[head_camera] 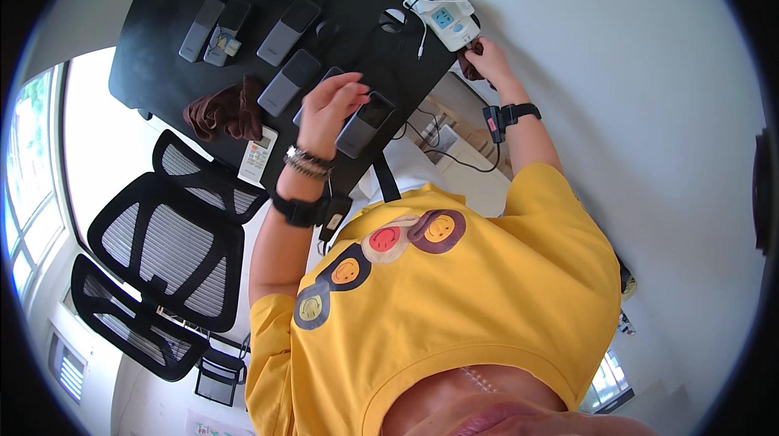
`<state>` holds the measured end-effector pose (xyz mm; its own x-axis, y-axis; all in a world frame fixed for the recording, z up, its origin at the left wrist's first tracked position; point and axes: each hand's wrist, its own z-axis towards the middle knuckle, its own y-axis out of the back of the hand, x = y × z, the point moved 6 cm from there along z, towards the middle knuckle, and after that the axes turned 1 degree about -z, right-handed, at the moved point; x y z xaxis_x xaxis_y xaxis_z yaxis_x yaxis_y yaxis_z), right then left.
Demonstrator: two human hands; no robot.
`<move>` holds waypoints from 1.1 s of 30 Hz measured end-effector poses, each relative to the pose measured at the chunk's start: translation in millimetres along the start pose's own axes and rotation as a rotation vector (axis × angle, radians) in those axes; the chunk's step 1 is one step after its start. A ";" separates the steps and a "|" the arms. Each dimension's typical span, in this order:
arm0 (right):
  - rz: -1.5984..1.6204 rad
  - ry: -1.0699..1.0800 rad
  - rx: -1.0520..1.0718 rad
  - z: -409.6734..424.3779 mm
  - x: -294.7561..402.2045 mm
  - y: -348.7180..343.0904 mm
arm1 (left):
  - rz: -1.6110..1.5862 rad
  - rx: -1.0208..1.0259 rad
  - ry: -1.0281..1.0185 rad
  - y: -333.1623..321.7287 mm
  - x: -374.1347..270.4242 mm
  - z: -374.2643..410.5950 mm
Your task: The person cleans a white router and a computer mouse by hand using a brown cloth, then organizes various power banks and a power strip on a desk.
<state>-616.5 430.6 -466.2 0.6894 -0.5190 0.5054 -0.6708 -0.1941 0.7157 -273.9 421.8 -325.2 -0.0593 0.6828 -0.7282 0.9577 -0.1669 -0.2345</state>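
My right hand [490,63] grips a dark brown cloth [470,64] at the near end of a white power strip [453,31] with blue sockets. Fingers loosely curled, my left hand [331,108] is over the black table [359,46] and appears to hold nothing. It partly covers one grey power bank [333,73]; whether it touches it I cannot tell. Just right of that hand lies another power bank with a dark glossy end [364,126]. More of them rest beyond: one close by [288,84], one farther up [288,31], and a pair [202,31] at the far left.
A crumpled brown cloth [226,112] and a white remote control [258,154] lie at the table's left edge. Black cables cross the tabletop; a white cable [422,40] hangs from the strip. A mesh chair [170,241] stands left, a pale wall [608,101] right.
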 end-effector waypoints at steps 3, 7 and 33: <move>0.032 -0.043 0.087 -17.8 22.7 9.7 | 0.045 0.159 0.120 -47.7 21.9 29.6; 0.253 -0.060 0.173 -34.5 23.6 0.1 | 0.163 0.241 0.173 -99.6 54.2 64.2; -0.350 0.731 -0.298 18.2 138.5 -19.6 | -0.663 0.148 0.256 -59.3 83.9 41.0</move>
<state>-512.8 347.4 -419.1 0.9146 0.2158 0.3419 -0.3575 0.0366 0.9332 -347.2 459.8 -398.9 -0.5293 0.8158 -0.2330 0.6940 0.2583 -0.6721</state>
